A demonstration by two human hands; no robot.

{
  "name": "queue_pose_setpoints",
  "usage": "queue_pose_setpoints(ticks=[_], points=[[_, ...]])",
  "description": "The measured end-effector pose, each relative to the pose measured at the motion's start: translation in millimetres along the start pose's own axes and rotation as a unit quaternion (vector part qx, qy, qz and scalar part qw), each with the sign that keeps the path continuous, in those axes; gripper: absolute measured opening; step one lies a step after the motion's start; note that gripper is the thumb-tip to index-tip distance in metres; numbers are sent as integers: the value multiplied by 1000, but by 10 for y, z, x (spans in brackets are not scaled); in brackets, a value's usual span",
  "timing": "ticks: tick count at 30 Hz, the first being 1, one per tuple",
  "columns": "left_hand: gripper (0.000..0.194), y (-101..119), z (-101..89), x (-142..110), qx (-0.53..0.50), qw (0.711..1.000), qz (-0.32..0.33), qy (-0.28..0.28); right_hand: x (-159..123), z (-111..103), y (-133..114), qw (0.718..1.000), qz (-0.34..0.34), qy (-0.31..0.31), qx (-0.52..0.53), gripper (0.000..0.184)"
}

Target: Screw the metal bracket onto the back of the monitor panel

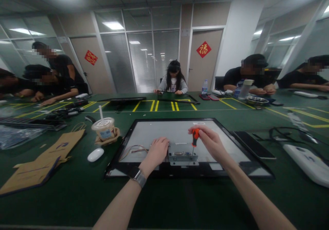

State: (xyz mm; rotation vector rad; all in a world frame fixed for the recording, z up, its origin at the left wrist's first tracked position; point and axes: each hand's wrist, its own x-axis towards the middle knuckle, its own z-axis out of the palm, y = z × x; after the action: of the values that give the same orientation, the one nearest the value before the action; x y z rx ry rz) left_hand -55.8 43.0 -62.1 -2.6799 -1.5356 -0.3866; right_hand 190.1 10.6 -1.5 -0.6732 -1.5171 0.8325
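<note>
A flat display panel [144, 130] with a black frame lies on the green table in front of me. Near its front edge sits a metal bracket [183, 158] with connector ports and a board behind it. My right hand [209, 139] is closed on the handle of an orange and black screwdriver [195, 136], held upright with its tip down at the right part of the bracket. My left hand [157, 151], with a watch on the wrist, is curled against the bracket's left end; its fingertips are partly hidden. Thin cables [133, 149] lie left of this hand.
To the left are a white mouse [95, 155], a drink cup [103, 128] with a straw and a paper bag [48, 158]. At right lie a black phone-like slab [253, 145], a white device [305, 163] and black cables [280, 134]. Several people sit across the table.
</note>
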Motion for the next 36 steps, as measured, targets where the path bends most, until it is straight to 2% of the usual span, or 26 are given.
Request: queue_pose_setpoints(ticks=[6,12,15,18,24,27,32,36], points=[[40,14,11,6,-19,999,-27,-2,2,-8,36,999,1,33,6,17],[38,11,2,15,-18,1000,-20,-4,22,-14,74,998,-12,59,17,15],[39,3,2,16,-14,1000,-13,-3,9,-32,100,999,-2,45,27,14],[39,-5,16,13,-9,1000,-6,-3,-8,-48,119,1000,15,16,17,24],[40,-11,26,7,5,1000,-4,-9,7,-41,62,1000,-10,-2,-5,25],[41,-6,21,7,3,1000,-7,-10,26,-38,33,1000,-14,17,-20,23],[41,-13,27,9,-1,1000,-16,-12,44,-29,35,994,-40,87,-58,18],[41,-29,47,18,1,1000,-14,-10,41,-20,13,992,-53,94,-72,16]])
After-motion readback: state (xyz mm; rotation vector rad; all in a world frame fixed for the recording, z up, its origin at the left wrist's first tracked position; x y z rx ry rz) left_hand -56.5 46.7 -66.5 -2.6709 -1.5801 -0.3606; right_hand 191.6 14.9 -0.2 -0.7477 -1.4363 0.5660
